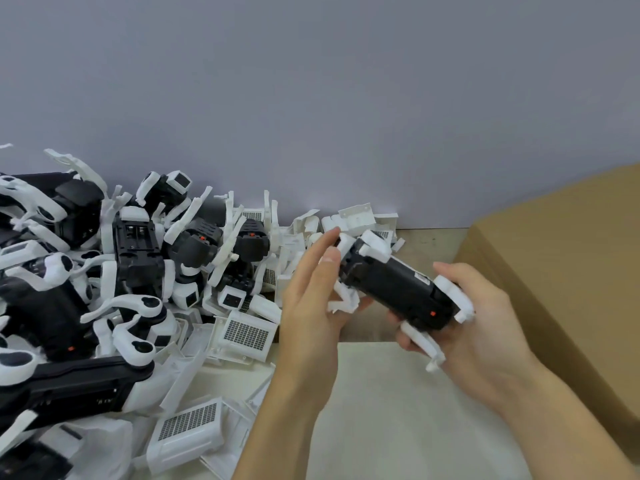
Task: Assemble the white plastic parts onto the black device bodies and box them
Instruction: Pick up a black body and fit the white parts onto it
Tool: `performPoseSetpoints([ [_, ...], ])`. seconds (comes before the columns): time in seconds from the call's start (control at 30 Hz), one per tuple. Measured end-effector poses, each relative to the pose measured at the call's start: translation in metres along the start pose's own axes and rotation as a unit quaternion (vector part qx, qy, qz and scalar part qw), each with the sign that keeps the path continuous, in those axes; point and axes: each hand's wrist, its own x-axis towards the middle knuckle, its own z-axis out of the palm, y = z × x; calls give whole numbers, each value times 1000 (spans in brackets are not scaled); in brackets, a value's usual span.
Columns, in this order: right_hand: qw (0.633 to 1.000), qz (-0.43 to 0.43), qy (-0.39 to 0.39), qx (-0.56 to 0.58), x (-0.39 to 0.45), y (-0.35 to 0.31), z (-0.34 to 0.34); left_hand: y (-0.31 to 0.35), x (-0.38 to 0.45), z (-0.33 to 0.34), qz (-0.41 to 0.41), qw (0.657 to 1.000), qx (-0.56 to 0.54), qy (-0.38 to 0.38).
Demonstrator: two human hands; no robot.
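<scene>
pile [69, 289] cut off left, cardboard box [571, 271] cut off right

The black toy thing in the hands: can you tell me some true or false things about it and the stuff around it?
1. Both hands touch the black body. True: the right hand grips one end, the left hand is at the other.
2. The body has a green dot. False: the dot is red.
3. The pile lies left of the hands. True.
4. The cardboard box is on the left. False: it is on the right.
5. The wall is bright yellow. False: it is greyish.
</scene>
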Motion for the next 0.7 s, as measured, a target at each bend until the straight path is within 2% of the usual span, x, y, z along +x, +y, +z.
performPoseSetpoints([
  [0.1, 1000, 1, -18, -7, 0, 1, 0, 0, 1, -1, 11, 1000, -13, 17],
  [0.23, 1000, -16, -17, -3, 1, 1, -8, 4, 1, -5, -4, 998, -54, -17],
  [0.4, 992, -81, -23, -97, 1, -7, -20, 6, 4, -6, -32, 999, -17, 21],
  [0.53, 980, -128, -20, -153, -1, -9, -24, 3, 4, -3, -45, 999, 2, 22],
  [0.7, 961, -130, -64, -234, -4, -10, -24, 4, 5, -6, -34, 999, 4, 29],
])
